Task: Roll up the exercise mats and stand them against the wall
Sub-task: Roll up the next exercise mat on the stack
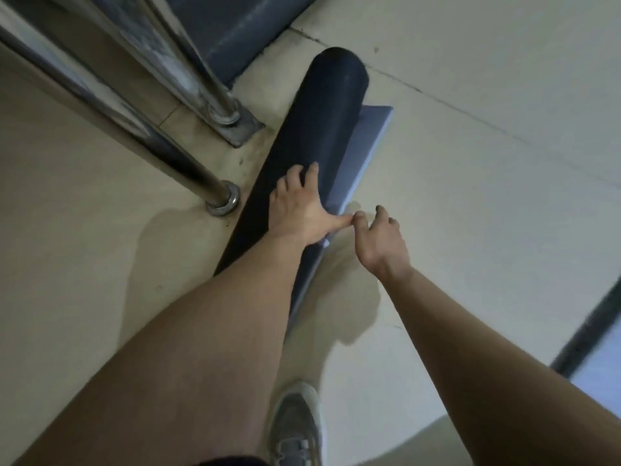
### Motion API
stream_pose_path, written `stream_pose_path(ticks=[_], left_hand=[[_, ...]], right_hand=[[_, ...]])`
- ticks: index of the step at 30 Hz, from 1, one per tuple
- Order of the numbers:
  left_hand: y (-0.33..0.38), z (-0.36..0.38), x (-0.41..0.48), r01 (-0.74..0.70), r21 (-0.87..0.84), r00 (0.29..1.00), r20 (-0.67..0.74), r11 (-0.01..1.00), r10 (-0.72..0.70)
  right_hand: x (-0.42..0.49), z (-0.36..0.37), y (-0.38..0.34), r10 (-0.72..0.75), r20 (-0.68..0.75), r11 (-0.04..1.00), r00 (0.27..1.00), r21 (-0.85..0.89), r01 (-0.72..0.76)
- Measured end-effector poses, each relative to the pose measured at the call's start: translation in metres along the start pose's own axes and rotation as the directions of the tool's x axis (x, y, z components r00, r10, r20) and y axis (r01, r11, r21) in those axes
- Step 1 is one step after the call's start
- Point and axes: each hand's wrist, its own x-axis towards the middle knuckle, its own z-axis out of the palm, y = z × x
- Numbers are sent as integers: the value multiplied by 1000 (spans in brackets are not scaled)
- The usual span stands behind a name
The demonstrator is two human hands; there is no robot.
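The exercise mat (312, 142) is lying on the pale, smooth tiled floor (470, 183), wound almost fully into a dark, matte cylinder with a rounded far end. A short flap (363, 153) of lighter blue foam, flat and thick-edged, is projecting from under the roll on its right side. The left hand (299, 210) is resting palm-down on the roll, fingers spread across the curved surface, its grip apart and flat rather than clamped; the thumb is reaching over the flap's edge. The right hand (379, 240) is hovering just beside the flap, fingers loosely curled and apart, holding nothing, its fingertips near the left thumb. Polished metal posts (215, 193) with round flanged bases are standing on the floor just left of the roll. A grey mesh-textured shoe (295, 428) is showing at the bottom edge.
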Motion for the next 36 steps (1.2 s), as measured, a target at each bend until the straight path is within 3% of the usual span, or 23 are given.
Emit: stream_pose_path(ticks=[5, 8, 11, 14, 17, 20, 24, 32, 34, 36], left_hand=[[181, 8, -69, -364, -35, 924, 109, 931, 365], [275, 21, -159, -592, -61, 792, 141, 804, 594], [316, 54, -256, -744, -33, 642, 243, 668, 727], [315, 113, -321, -809, 4, 541, 399, 588, 740], [293, 184, -362, -866, 70, 442, 570, 494, 693], [267, 232, -387, -891, 185, 422, 677, 415, 604], [265, 244, -384, -920, 207, 378, 685, 332, 623], [286, 194, -371, -944, 80, 261, 777, 322, 573], [292, 178, -372, -920, 18, 253, 791, 391, 557], [292, 162, -370, -837, -84, 274, 791, 541, 547]], right_hand=[[-105, -141, 132, 145, -162, 986, 976, -61, -156], [-199, -215, 233, 332, -284, 929, 899, -65, -363], [-295, -255, 326, 501, -313, 835, 807, -70, -545], [-352, -257, 398, 589, -260, 763, 765, -132, -633], [-373, -232, 455, 559, -157, 738, 814, -355, -575], [-380, -185, 490, 502, -182, 654, 846, -560, -508], [-384, -171, 510, 384, -288, 666, 877, -572, -479], [-402, -177, 492, 260, -172, 757, 950, -575, -311], [-410, -179, 481, 214, -160, 775, 964, -573, -267], [-416, -191, 463, 202, -208, 792, 957, -541, -284]])
